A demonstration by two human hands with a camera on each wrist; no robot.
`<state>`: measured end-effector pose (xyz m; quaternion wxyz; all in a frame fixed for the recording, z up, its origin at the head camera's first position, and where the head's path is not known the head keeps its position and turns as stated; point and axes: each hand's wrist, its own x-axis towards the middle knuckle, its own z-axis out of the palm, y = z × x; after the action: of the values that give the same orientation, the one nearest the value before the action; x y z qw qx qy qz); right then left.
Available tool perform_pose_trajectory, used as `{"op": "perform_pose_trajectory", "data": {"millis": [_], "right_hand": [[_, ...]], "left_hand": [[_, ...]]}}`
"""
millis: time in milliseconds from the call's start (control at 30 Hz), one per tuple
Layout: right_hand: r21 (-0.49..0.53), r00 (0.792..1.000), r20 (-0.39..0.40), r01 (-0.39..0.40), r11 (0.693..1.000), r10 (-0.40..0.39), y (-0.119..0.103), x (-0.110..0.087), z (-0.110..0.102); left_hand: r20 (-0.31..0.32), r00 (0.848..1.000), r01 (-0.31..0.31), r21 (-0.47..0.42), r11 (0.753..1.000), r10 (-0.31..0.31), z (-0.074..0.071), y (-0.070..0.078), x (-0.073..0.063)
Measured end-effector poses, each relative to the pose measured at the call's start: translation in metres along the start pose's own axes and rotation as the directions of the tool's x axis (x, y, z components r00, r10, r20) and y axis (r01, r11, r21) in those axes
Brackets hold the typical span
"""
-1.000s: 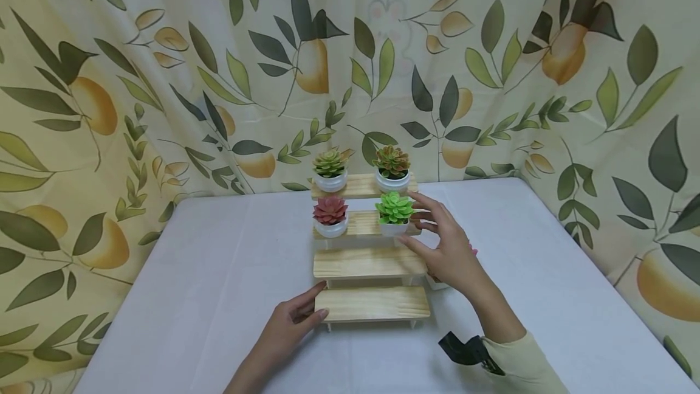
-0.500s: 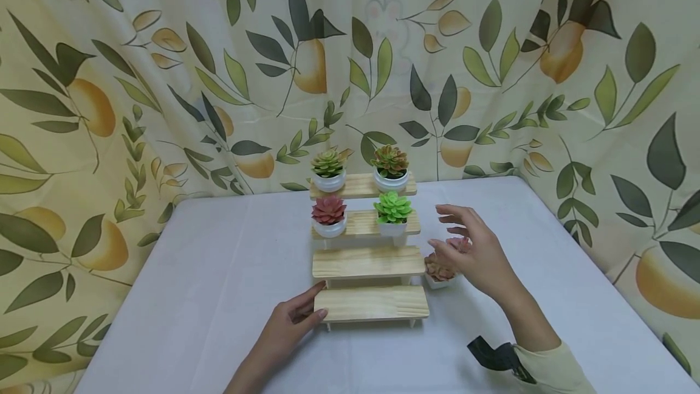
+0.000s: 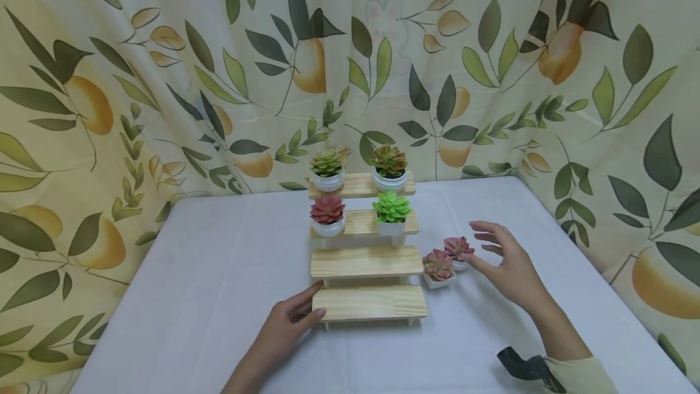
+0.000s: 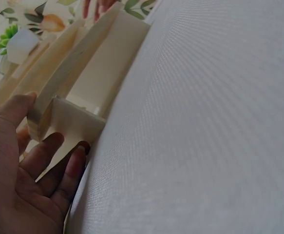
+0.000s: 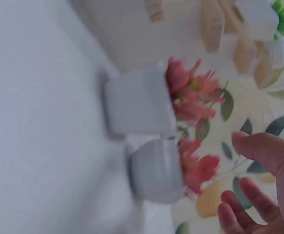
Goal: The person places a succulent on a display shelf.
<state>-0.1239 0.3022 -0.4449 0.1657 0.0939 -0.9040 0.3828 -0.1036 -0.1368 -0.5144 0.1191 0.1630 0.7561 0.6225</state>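
A tiered wooden plant stand (image 3: pixel 367 261) stands on the table, its two lower steps bare. My left hand (image 3: pixel 288 321) grips the left end of the lowest step, thumb on the board's edge and fingers by its white support, as the left wrist view shows. To the stand's right are two pink potted succulents: one in a square white pot (image 3: pixel 438 267), the other in a round white pot (image 3: pixel 458 249). Beside the round pot my right hand (image 3: pixel 508 266) hovers with spread fingers, holding nothing; in the right wrist view a gap separates it from the plants.
On the second step sit a dark red succulent (image 3: pixel 328 213) and a bright green one (image 3: pixel 391 210). The top step carries a pale green succulent (image 3: pixel 327 168) and a reddish-green one (image 3: pixel 389 166). Behind the white-covered table (image 3: pixel 229 272) hangs a patterned curtain (image 3: pixel 350 47).
My right hand has left the bright green succulent on the second step and moved right and down to the pink succulents. The left hand stays on the lowest step.
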Motion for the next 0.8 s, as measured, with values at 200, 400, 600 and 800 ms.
{"op": "perform_pose_trajectory", "data": {"millis": [200,400,600,800], "right_hand": [[0.076,0.997,0.048,-0.064,0.995,0.061,0.026,-0.011,-0.003],[0.120,0.987,0.132,-0.111,0.987,0.095,0.048,-0.013,-0.004],[0.158,0.972,0.227,-0.097,0.983,0.059,0.059,-0.006,-0.001],[0.179,0.961,0.268,-0.119,0.977,0.068,0.057,-0.001,0.003]], "left_hand": [[0.001,1.000,-0.001,0.000,1.000,0.001,0.000,-0.001,0.000],[-0.001,1.000,-0.001,0.003,1.000,0.001,-0.001,0.000,0.001],[-0.006,1.000,-0.007,0.004,1.000,0.007,-0.001,-0.001,0.001],[0.002,1.000,-0.006,0.018,1.000,0.006,-0.001,-0.001,0.000]]}}
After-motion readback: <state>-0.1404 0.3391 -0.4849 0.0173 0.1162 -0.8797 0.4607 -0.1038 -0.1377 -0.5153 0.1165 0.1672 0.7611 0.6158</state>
